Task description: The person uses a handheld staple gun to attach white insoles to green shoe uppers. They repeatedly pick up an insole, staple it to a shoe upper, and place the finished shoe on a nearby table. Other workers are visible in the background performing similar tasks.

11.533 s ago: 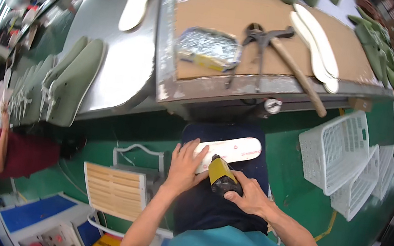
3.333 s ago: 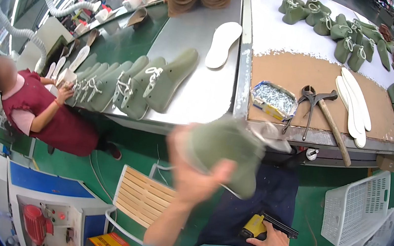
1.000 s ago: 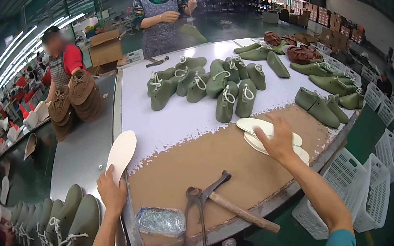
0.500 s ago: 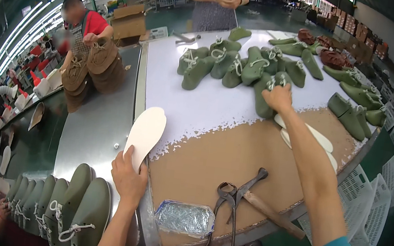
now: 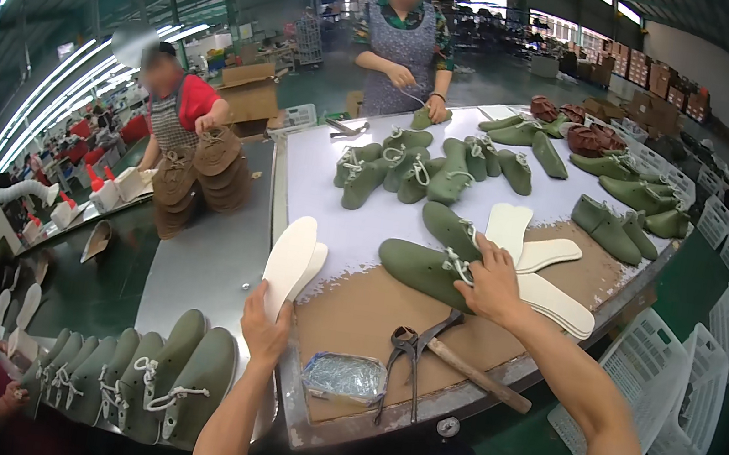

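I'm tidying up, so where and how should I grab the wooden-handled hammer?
I'd grip the hammer by its handle's free end, coming from the near right: that end juts past the table, while the head lies close beside the pincers.

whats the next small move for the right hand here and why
Probably to close the right hand on the white cords and draw the two green shoe lasts beside it closer: its fingers are at the cords, and the left hand has white insoles at its fingertips.
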The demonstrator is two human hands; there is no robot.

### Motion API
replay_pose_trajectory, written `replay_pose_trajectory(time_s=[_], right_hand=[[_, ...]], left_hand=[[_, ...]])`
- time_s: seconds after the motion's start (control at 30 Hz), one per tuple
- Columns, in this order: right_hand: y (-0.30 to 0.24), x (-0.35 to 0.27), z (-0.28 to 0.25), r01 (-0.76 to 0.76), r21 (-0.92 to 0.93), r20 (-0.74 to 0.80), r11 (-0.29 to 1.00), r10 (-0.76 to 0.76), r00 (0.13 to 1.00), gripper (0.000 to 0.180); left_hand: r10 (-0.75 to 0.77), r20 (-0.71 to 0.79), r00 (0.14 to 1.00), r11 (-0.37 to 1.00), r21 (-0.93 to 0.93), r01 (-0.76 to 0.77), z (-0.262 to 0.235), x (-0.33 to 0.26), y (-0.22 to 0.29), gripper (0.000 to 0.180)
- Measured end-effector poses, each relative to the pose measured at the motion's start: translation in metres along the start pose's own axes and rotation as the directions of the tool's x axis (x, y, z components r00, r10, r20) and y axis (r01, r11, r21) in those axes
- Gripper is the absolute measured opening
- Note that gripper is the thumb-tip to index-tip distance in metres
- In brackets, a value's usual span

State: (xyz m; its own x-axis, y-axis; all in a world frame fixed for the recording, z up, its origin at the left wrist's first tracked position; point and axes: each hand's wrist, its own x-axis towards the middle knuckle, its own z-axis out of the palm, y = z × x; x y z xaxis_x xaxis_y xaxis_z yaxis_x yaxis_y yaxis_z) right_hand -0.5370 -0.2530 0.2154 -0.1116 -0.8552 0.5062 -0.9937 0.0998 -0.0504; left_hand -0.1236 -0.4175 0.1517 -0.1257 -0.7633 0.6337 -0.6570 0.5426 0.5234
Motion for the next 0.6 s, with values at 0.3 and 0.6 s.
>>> replay_pose_trajectory(time_s=[0.3, 0.6], right_hand=[[0.035, 0.005, -0.017, -0.534, 0.322, 0.375, 0.782, 0.413, 0.830, 0.053], [0.006, -0.065, -0.079, -0.456, 0.887, 0.358, 0.071, 0.518, 0.777, 0.043]], left_hand=[[-0.325, 0.263, 0.908, 0.789, -0.454, 0.414, -0.044, 0.034, 0.034, 0.113], [-0.433, 0.293, 0.853, 0.440, -0.757, 0.483, -0.114, -0.032, 0.109, 0.055]])
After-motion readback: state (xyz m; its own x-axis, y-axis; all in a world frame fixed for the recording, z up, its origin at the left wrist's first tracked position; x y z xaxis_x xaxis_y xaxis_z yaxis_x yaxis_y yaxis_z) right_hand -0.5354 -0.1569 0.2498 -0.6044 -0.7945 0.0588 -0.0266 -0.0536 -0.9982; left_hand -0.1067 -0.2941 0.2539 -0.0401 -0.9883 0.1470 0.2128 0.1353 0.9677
